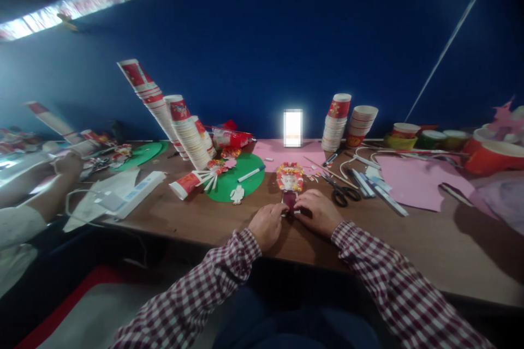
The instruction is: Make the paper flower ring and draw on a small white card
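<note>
A paper figure (290, 199) with a dark maroon middle and white edges lies on the table in front of me. My left hand (268, 224) is closed with its fingertips on the figure's left edge. From the other side, my right hand (320, 212) has its bent fingers on the right edge, and both hands partly cover the figure. Just beyond it, touching or nearly so, sits a round red, yellow and white paper decoration (290, 177). Black-handled scissors (345, 194) lie to the right of my right hand.
Tall paper cup stacks (183, 131) stand left, shorter stacks (336, 122) right. A green paper disc (249, 166) carries a marker (251, 174) and a white cutout (237, 194). Pink sheets (421, 180), several pens (362, 182) and a power strip (137, 193) lie around. Another person's hand (69, 166) is far left.
</note>
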A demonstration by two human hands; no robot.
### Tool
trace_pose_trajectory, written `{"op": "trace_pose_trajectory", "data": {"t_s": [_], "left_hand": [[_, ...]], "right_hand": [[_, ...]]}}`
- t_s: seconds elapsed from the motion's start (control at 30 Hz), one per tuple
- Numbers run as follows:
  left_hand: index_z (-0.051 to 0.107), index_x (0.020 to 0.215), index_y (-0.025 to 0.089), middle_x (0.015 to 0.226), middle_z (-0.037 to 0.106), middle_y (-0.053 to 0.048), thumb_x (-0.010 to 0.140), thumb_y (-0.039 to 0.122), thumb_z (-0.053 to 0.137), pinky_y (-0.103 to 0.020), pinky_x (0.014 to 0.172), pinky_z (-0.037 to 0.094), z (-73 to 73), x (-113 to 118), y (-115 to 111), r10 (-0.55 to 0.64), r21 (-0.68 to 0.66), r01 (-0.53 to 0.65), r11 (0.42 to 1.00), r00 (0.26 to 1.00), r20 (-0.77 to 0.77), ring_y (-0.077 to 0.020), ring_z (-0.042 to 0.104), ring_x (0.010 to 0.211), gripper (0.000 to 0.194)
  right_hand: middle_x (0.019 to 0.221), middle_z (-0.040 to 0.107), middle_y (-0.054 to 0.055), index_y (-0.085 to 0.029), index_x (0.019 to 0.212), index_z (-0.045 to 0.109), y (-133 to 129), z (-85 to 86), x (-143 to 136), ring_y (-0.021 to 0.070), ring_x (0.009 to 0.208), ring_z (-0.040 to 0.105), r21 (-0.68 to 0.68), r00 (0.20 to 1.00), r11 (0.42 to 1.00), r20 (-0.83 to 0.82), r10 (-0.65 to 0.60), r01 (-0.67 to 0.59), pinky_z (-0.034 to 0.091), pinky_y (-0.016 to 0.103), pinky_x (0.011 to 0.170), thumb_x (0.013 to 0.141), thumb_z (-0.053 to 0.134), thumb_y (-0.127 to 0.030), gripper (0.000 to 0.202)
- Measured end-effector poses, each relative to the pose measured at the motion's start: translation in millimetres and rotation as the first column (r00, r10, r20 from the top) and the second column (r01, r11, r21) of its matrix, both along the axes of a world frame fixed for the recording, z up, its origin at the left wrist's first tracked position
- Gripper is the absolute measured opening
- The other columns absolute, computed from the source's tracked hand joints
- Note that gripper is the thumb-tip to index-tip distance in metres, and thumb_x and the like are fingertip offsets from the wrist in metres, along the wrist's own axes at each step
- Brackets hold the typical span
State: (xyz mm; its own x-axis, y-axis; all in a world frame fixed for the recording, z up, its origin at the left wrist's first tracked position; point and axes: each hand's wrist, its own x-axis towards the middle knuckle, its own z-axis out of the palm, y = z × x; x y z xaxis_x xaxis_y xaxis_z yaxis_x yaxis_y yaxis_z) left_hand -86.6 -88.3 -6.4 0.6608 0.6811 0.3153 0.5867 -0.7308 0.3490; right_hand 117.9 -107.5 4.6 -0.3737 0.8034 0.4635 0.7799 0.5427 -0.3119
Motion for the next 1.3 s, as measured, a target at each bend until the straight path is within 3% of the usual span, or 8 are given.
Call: {"op": "trace_pose_trajectory", "data": {"t_s": [1.3], "left_hand": [[0.045, 0.117, 0.017, 0.104, 0.062, -0.006, 0.085, 0.009, 0.038, -0.035, 0.084, 0.050, 8.4, -0.2, -8.0, 0.045, 0.075, -0.037, 0.997, 0.993, -0.107, -0.0203, 0.060, 0.092, 0.033]], "right_hand": [[0.098, 0.068, 0.007, -0.019, 0.089, 0.069, 1.0, -2.4, 0.1, 0.0210, 0.094, 0.055, 0.004, 1.000, 1.000, 0.009, -0.021, 0.021, 0.042, 0.036, 0.089, 0.082, 0.055, -0.024, 0.016]]}}
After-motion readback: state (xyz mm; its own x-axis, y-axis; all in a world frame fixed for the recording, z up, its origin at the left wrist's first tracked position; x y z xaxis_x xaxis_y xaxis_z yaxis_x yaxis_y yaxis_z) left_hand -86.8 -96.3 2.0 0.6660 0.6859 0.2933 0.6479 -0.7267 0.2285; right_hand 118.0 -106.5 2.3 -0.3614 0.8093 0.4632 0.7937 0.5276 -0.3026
